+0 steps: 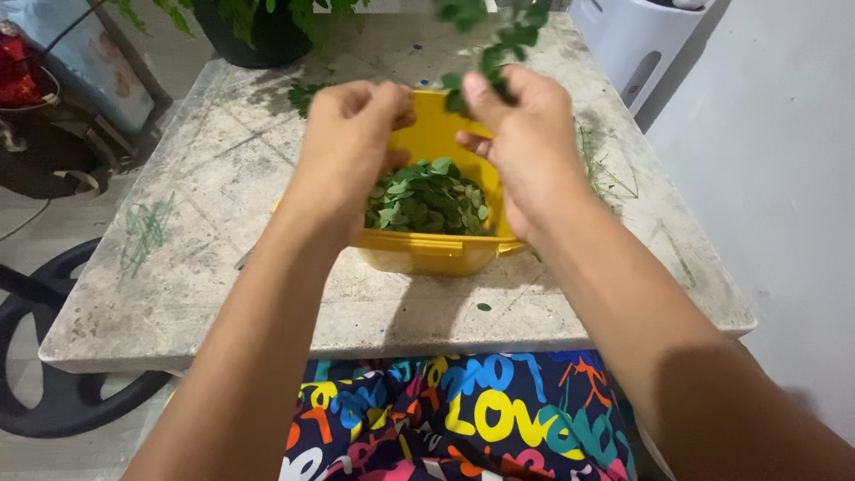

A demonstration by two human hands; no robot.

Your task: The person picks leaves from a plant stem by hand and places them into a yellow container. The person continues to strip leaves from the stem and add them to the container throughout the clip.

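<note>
A: What takes up most of the view?

B: A worn, pale stone-topped square bench [205, 223], scuffed and stained, with green scribble marks on its left part. To the right of it is a plain grey wall [784, 178]; at the far right stands a white plastic container [628, 36]. At the left, on the floor, lies a black wheel-shaped frame [53, 392].

A: And on the bench?

B: At the far edge is a dark round plant pot [258, 40] with green foliage. Nearer, in the middle, sits a yellow plastic tub [436, 254], its floor covered by a heap of small round green leaves [427, 200].

A: Where are the hands?

B: Both are raised over the tub. The left hand [352, 134] hovers above the tub's left rim, fingers curled in and pressed together; I cannot tell whether anything is between them. The right hand [525, 134] is above the right rim, thumb and fingers pinching a thin leafy green sprig [499, 44] that rises toward the far edge of the view.

A: Anything smaller?

B: A few bare thin green stems [606, 174] lie on the bench just right of the right hand, and one loose leaf [483, 306] lies near the tub's near side. Below the bench's near edge shows dark cloth with bright multicoloured print [463, 419].
</note>
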